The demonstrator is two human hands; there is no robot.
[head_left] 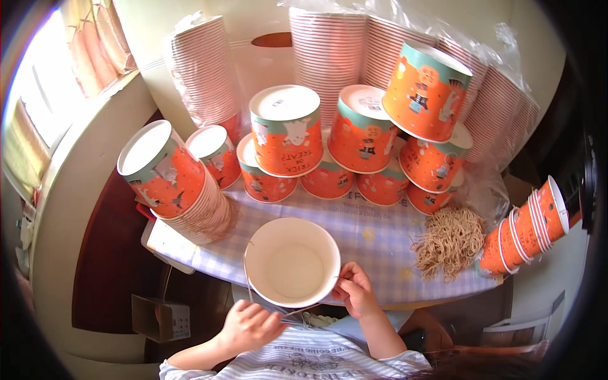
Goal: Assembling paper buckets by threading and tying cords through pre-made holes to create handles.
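Note:
A paper bucket (292,265) stands mouth up in front of me at the table's near edge, its white inside showing. A thin tan string (247,272) runs from its left rim down toward my left hand (250,326), and a length of it reaches right below the bucket. The left fingers are curled closed on this string. At the bucket's right side my right hand (356,291) is closed in a pinch, with a bit of string at its fingertips beside the rim. The bucket's outer wall is mostly hidden.
Orange and green buckets (286,133) stand upside down in stacked rows behind. A leaning stack of buckets (180,183) is at left, another stack (525,225) at right. A heap of tan strings (451,240) lies on the checked tablecloth (373,253). Tall plastic-wrapped stacks (328,60) rise behind.

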